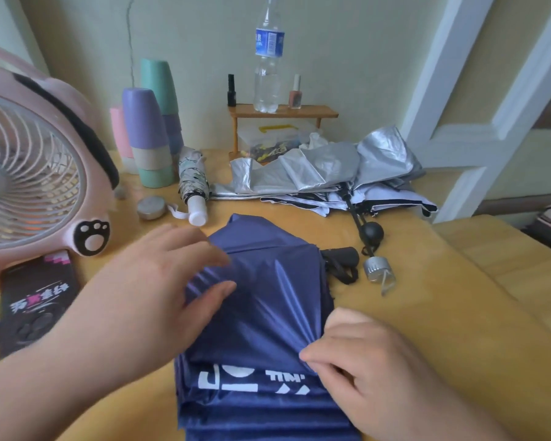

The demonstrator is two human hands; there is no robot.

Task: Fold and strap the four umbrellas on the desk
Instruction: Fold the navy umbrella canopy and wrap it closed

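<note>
A navy blue umbrella (268, 313) with white lettering lies loose on the desk in front of me, its black handle (341, 261) at the far right. My left hand (159, 291) lies on the left side of its fabric, thumb and fingers against the folds. My right hand (372, 361) pinches a pleat of fabric at the right edge. Behind lie a loose silver umbrella (325, 167) and a loose white, black-trimmed umbrella (395, 198) with a black ball handle (372, 232). A patterned white umbrella (193, 183) lies rolled at the back left.
A pink fan (35, 176) stands at the left with a black packet (35, 300) before it. Stacked cups (150, 132), a small round tin (151, 206), a wooden shelf (282, 111) with a water bottle (268, 58) and a clear box sit behind.
</note>
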